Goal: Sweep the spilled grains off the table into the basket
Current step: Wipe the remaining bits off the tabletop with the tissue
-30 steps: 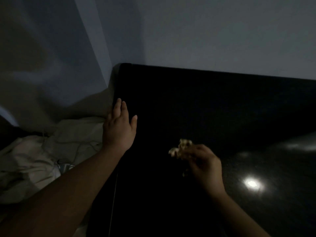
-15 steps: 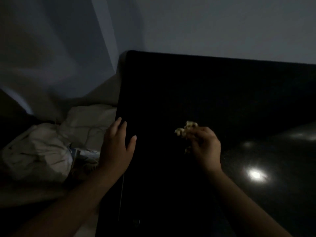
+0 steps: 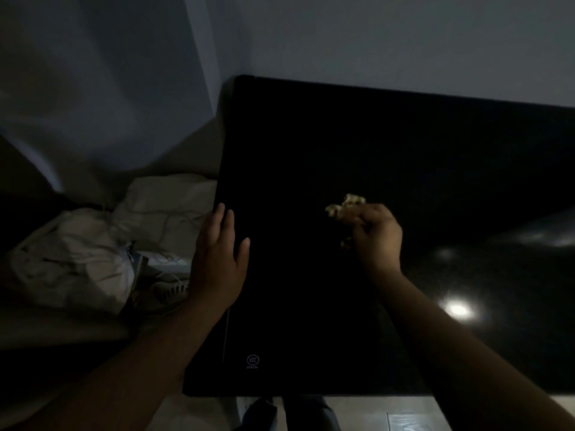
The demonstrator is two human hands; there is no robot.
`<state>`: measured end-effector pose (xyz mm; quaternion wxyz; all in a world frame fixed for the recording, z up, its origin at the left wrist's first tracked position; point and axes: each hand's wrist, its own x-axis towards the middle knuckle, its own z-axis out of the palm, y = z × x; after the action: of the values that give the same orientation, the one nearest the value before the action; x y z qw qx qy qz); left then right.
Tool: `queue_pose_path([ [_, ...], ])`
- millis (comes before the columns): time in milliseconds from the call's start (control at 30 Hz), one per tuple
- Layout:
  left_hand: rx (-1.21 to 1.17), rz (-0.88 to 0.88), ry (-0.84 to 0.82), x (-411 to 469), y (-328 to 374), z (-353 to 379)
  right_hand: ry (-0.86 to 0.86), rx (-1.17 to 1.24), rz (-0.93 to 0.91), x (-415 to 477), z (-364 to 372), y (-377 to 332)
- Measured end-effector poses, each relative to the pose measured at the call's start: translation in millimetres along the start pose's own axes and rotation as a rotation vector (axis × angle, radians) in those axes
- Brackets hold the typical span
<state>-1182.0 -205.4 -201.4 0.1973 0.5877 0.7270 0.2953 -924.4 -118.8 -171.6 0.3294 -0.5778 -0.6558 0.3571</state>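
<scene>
The scene is very dark. A glossy black table [image 3: 311, 150] fills the middle and right of the head view. My right hand [image 3: 376, 236] hovers over its centre with curled fingers that pinch a small clump of pale grains [image 3: 343, 206]. My left hand [image 3: 219, 259] lies flat with straight fingers on the table's left edge. No basket can be made out.
Rumpled white cloth or bags [image 3: 93, 250] are piled on the floor left of the table. A grey wall [image 3: 373, 42] rises behind. A lamp's bright reflection [image 3: 457, 310] shines on the table at the right. Pale floor tiles [image 3: 404, 415] show below the near edge.
The view has tilted down, so the table's near edge and the floor now show. My left hand has slid nearer along the left edge. My right hand keeps its pinch on the grains.
</scene>
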Motion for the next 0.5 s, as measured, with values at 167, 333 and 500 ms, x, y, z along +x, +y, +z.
queue_pose_path([
  [167, 0.019, 0.004, -0.015, -2.4, 2.8, -2.7, -0.111, -0.041, -0.024, -81.9, 3.1, 1.4],
  [333, 0.077, 0.007, -0.009, -1.5, 2.8, -2.5, -0.032, -0.047, -0.049, -81.4, -12.0, -5.8],
  [500, 0.092, 0.01, -0.031, -1.5, 5.7, -6.7, 0.076, -0.01, 0.067, -58.0, -3.2, -3.7],
])
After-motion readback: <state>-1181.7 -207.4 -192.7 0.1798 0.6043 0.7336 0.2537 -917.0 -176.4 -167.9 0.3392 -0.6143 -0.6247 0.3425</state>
